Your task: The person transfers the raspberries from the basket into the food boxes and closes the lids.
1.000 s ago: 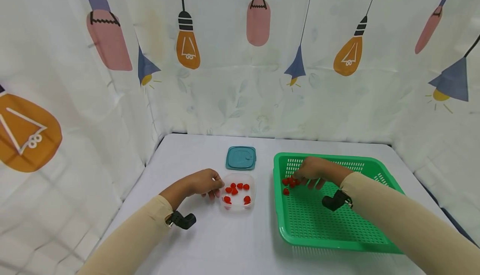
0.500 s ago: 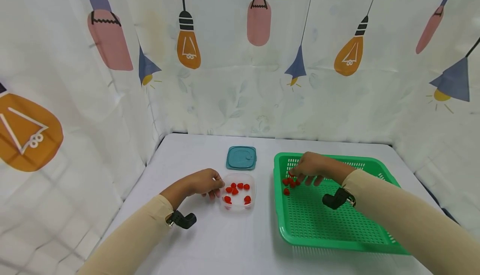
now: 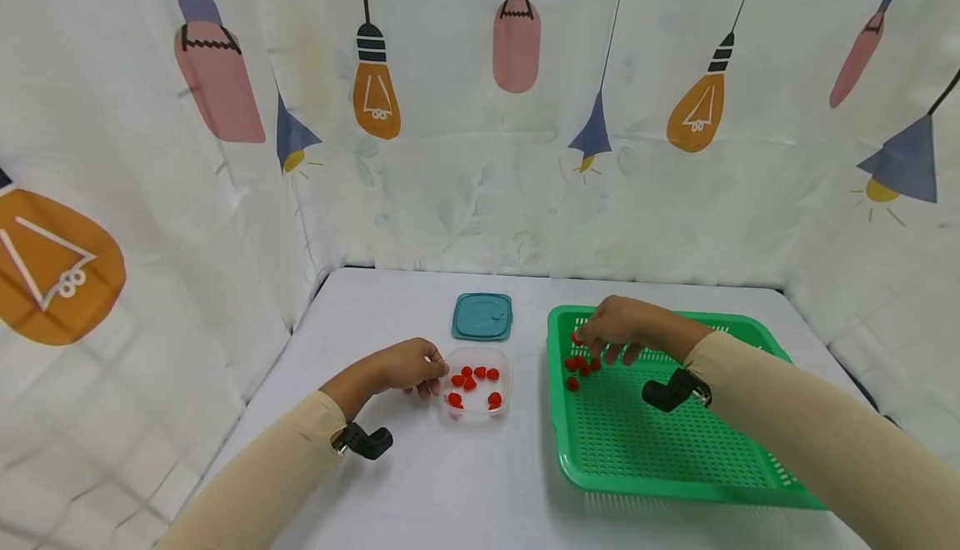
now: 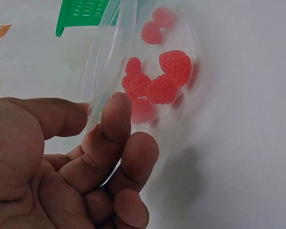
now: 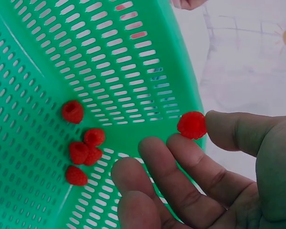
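Raspberries (image 5: pixel 78 152) were divided between two containers on a white-covered surface (image 3: pixel 405 467), so the work looked a little over halfway done: about seven lay in a tub (image 3: pixel 475 417), while five in a basket (image 3: pixel 675 442) and one held above it seemed left to deal with. Nearest were beige cloth sleeves (image 3: pixel 270 467), with a small black device (image 3: pixel 367 441) at each wrist. Ahead on the right stood the basket, glossy green plastic, rectangular with rounded corners, pierced by rows of small openings; its fruit clustered toward the far left. Ahead in the middle stood the tub, clear, thin and squarish. The left grip (image 3: pixel 405 363) was beside it, thumb and curled forefinger at the rim, seeming to pinch it lightly. The right grip (image 3: pixel 618 325), over the basket's far left corner, was pinching one berry (image 5: pixel 192 125) between thumb and fingertip, the other fingers loosely bent. Each fruit was bright red, rounded and knobbly. Beyond the tub, a teal lid (image 3: pixel 482 317), flat and squarish, lay apart from it. At the back hung pale, creased cloth (image 3: pixel 442 192) printed with lamps and bulbs
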